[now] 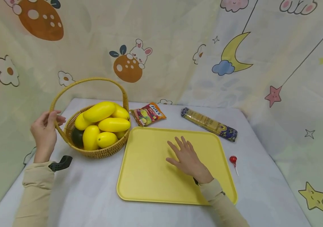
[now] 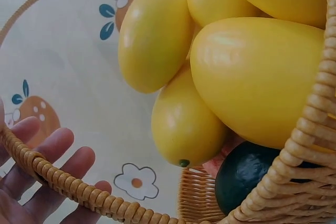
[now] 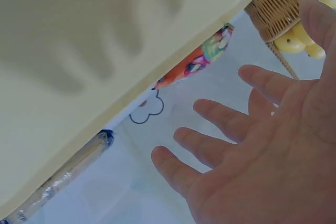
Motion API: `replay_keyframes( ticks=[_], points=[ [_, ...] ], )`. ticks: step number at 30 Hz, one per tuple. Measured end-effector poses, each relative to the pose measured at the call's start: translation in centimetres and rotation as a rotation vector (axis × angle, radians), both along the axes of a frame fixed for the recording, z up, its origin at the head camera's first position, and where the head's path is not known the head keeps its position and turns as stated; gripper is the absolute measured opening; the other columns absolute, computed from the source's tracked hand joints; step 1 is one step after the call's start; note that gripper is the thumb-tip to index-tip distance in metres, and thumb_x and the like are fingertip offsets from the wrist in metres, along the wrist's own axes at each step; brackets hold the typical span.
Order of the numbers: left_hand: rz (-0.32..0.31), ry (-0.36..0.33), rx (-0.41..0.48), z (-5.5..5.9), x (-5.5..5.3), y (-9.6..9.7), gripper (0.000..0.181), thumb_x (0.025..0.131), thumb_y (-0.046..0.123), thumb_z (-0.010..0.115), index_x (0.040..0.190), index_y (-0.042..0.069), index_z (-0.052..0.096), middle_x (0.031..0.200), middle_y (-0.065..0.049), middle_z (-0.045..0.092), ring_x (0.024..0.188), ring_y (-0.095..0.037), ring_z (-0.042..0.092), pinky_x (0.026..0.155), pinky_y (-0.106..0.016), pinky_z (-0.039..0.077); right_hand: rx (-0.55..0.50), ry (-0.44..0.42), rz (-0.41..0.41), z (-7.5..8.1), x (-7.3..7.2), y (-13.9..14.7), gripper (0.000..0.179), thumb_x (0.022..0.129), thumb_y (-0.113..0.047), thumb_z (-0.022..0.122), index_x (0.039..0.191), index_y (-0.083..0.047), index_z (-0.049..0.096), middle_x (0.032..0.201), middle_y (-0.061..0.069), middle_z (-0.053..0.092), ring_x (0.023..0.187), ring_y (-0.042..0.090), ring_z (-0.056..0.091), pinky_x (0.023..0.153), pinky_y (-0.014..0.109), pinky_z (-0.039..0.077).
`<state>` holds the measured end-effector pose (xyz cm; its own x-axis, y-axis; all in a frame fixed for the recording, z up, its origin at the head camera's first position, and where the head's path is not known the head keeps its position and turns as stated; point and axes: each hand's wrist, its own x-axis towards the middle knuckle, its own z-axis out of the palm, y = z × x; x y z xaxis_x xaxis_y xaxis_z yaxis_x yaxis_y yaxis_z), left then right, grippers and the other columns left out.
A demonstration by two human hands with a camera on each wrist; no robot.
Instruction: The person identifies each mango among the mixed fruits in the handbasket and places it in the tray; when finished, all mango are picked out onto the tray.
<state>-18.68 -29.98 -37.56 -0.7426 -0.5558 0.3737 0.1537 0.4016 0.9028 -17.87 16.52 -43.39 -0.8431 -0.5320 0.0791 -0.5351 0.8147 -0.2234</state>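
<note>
My left hand point(image 1: 45, 127) holds one side of the arched handle point(image 1: 62, 92) of a woven basket point(image 1: 101, 153), thumb on the near side and fingers behind. In the left wrist view, those fingers point(image 2: 58, 142) pass behind the handle, fairly straight. Heaped in the basket are several glossy yellow mango-like fruits point(image 1: 99, 112) and a dark green one point(image 1: 77, 137). Over a yellow tray point(image 1: 147, 176) my right hand point(image 1: 187, 159) hovers, fingers spread and palm down. The right wrist view shows nothing in that palm point(image 3: 262, 166), and its shadow falls on the tray.
Behind the tray lies a colourful Fox's fruit sweets bag point(image 1: 148, 114). A long clear-and-blue packet point(image 1: 209, 124), its contents hard to identify, lies at the back right. A red lollipop point(image 1: 233, 160) is right of the tray. Printed cloth point(image 1: 172, 63) surrounds the white table point(image 1: 93, 195).
</note>
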Motion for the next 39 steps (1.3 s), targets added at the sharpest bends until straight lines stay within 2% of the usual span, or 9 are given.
replay_keyframes(
  ticks=[3,6,13,19,28,34,39],
  points=[
    [-0.005,0.039,0.013,0.0,0.0,-0.2,0.031,0.096,0.032,0.054,0.109,0.008,0.069,0.077,0.015,0.064,0.073,-0.002,0.061,0.075,-0.007,0.047,0.010,0.050,0.045,0.9,-1.0,-1.1,0.065,0.095,-0.047,0.055,0.148,-0.015,0.037,0.151,0.024,0.031,0.142,0.047,0.019,0.111,0.062,0.019],
    [-0.016,0.060,0.030,-0.1,-0.1,-0.3,0.031,0.096,0.030,0.055,0.109,0.006,0.070,0.076,0.014,0.065,0.072,-0.003,0.062,0.075,-0.007,0.048,0.023,0.101,0.096,2.4,-2.4,-2.9,0.066,0.094,-0.047,0.056,0.148,-0.014,0.038,0.149,0.023,0.033,0.141,0.046,0.022,0.111,0.061,0.023],
    [-0.013,0.031,0.030,-0.2,-0.3,-0.4,0.033,0.096,0.031,0.055,0.110,0.005,0.069,0.076,0.014,0.064,0.072,-0.002,0.062,0.075,-0.007,0.048,0.035,0.151,0.229,6.3,-5.5,-8.4,0.067,0.094,-0.046,0.058,0.149,-0.015,0.035,0.152,0.019,0.030,0.143,0.040,0.021,0.113,0.055,0.024],
    [-0.005,0.000,0.036,-0.1,-0.3,-0.5,0.032,0.095,0.033,0.055,0.111,0.008,0.069,0.078,0.013,0.063,0.074,-0.002,0.062,0.076,-0.007,0.048,0.079,0.187,0.343,8.5,-7.4,-13.1,0.070,0.093,-0.047,0.058,0.150,-0.015,0.032,0.151,0.018,0.032,0.142,0.036,0.027,0.115,0.047,0.024],
    [-0.021,0.009,0.057,-0.5,-0.3,-0.4,0.032,0.095,0.030,0.056,0.111,0.006,0.069,0.077,0.012,0.064,0.074,-0.004,0.063,0.076,-0.007,0.048,0.137,0.162,0.375,10.1,-9.8,-19.4,0.074,0.092,-0.051,0.057,0.152,-0.021,0.026,0.155,0.012,0.024,0.142,0.028,0.026,0.116,0.041,0.026],
    [-0.027,0.015,0.047,-0.5,-0.4,-0.2,0.034,0.096,0.029,0.055,0.112,0.003,0.068,0.078,0.012,0.064,0.074,-0.003,0.063,0.075,-0.007,0.048,0.139,0.140,0.360,10.5,-11.4,-21.9,0.077,0.090,-0.052,0.059,0.153,-0.024,0.023,0.156,0.010,0.023,0.142,0.025,0.025,0.114,0.040,0.028],
    [-0.025,0.015,0.065,-0.5,-0.4,-0.4,0.029,0.095,0.029,0.056,0.109,0.008,0.069,0.077,0.011,0.065,0.073,-0.003,0.063,0.075,-0.007,0.048,0.143,0.090,0.355,10.5,-12.1,-23.4,0.078,0.090,-0.053,0.059,0.153,-0.026,0.022,0.157,0.008,0.021,0.144,0.023,0.021,0.116,0.040,0.024]
  ],
)
